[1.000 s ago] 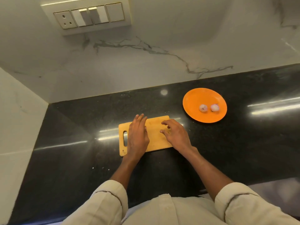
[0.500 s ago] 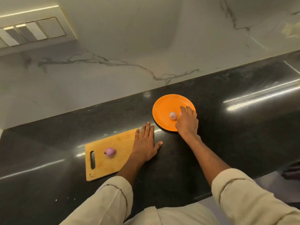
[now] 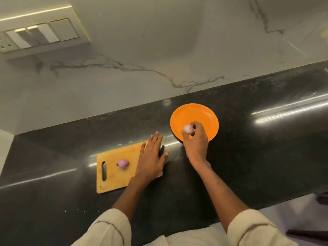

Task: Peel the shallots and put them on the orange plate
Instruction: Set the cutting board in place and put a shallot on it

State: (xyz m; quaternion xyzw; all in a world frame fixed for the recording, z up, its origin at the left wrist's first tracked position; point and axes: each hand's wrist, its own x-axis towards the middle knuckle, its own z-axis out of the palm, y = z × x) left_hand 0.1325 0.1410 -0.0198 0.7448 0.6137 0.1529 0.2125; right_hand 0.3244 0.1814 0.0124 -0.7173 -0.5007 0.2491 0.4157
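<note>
An orange plate [image 3: 194, 114] sits on the black counter near the wall. My right hand [image 3: 196, 142] reaches over the plate's near edge and pinches a pale peeled shallot [image 3: 188, 128] between thumb and fingers. A purple shallot [image 3: 122, 163] with its skin on lies on the wooden cutting board [image 3: 113, 176] to the left. My left hand [image 3: 150, 159] lies flat with straight fingers on the board's right end. No other shallot shows on the plate; my right hand hides part of it.
The black counter [image 3: 257, 157] runs right and toward me. A marble wall [image 3: 159, 59] stands behind, with a switch panel [image 3: 39, 35] at upper left. The counter's front edge [image 3: 266, 205] lies at lower right.
My right hand went from the board to the plate and now pinches a peeled shallot, raised slightly. My left hand slid to the board's right end, uncovering the purple shallot. The view shifted right.
</note>
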